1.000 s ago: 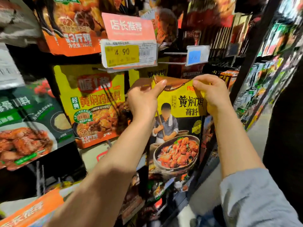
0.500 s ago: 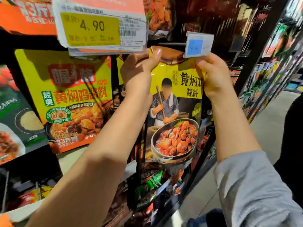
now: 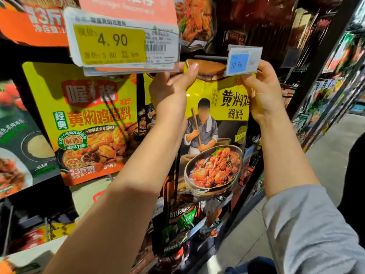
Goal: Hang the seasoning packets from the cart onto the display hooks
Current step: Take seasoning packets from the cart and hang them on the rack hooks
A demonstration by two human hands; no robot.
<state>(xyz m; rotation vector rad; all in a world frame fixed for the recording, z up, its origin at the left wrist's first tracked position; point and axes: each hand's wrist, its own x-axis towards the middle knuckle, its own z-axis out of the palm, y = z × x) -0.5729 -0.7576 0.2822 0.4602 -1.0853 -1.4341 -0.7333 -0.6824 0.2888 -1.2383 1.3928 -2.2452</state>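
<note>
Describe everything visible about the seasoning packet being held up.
The seasoning packet is a glossy flat pouch, yellow on top with black characters, a cook and a pan of braised chicken pictured below. It hangs upright, its top edge at the blue price tag. The left hand and right hand pinch its upper corners.

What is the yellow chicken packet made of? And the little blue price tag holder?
Yellow packet: probably glossy printed plastic film; it shines and bends between the left hand and right hand. Tag holder: seemingly clear hard plastic over a paper label.
</note>
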